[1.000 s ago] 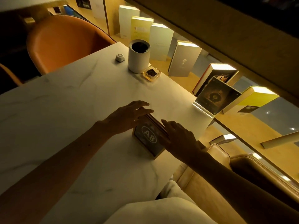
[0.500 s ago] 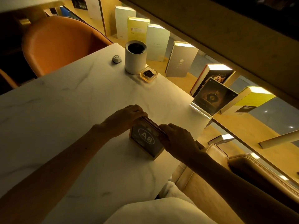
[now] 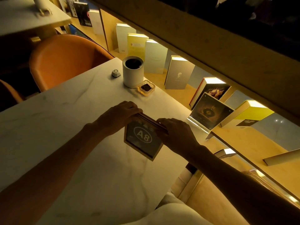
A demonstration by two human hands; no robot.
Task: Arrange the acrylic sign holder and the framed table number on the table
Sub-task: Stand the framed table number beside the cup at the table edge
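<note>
A wooden-framed table number (image 3: 142,142) marked "A8" stands upright on the white marble table (image 3: 65,127), near its right edge. My left hand (image 3: 120,116) grips the frame's top left corner. My right hand (image 3: 177,133) closes over its top right edge. The acrylic sign holder (image 3: 209,114), with a dark poster inside, stands tilted at the table's far right corner, apart from both hands.
A white cylinder cup (image 3: 132,72), a small white call button (image 3: 116,73) and a glass ashtray (image 3: 146,89) sit at the table's far edge. Books (image 3: 178,73) line a lit shelf on the right. An orange chair (image 3: 65,60) stands beyond the table.
Both hands went from spread fingers over the frame to closed grips on its top edge. The frame has barely shifted; my head has tilted up a little.
</note>
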